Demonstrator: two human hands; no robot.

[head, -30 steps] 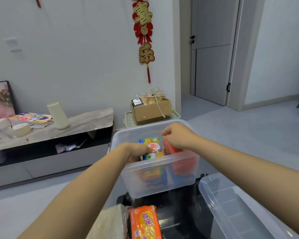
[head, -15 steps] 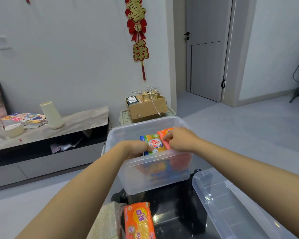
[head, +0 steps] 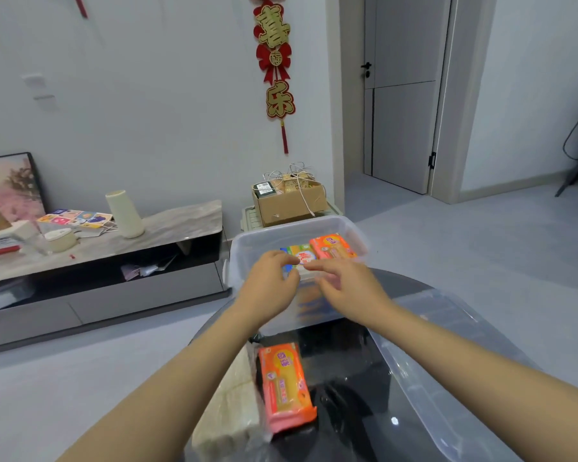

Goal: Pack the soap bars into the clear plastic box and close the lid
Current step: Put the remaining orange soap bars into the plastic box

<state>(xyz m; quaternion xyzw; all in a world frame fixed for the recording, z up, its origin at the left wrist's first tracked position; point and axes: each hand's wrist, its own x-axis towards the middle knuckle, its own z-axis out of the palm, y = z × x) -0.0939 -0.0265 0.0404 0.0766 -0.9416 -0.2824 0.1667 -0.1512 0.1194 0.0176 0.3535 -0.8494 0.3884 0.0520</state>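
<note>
- Two items nearest the camera on the dark glossy bench [head: 347,378]: an orange-wrapped soap bar [head: 286,385] lying flat, and a pale wrapped block [head: 231,405] touching its left side.
- One clear lid [head: 447,378], off the box, lying on the bench's right part, under the right forearm.
- Two bare hands over the near rim of the box: left hand [head: 267,285] with fingers curled loosely, right hand [head: 347,285] with fingers spread. Fingertips close together; neither hand grips anything. Motion blur hides whether they touch the rim.
- One clear plastic box [head: 247,248], open, at the bench's far edge.
- Two soap bars visible inside the box, side by side and touching: a yellow-and-blue bar [head: 302,256] on the left, partly behind the fingers, and an orange bar [head: 332,246] on the right.
- One cardboard carton [head: 291,203] with cables, on a pale tray just beyond the box.
- One low cabinet [head: 114,248] to the left, carrying a cream vase [head: 125,213] and papers.
- One red-and-gold hanging ornament [head: 276,61] on the far wall; grey door [head: 402,95] to its right.
</note>
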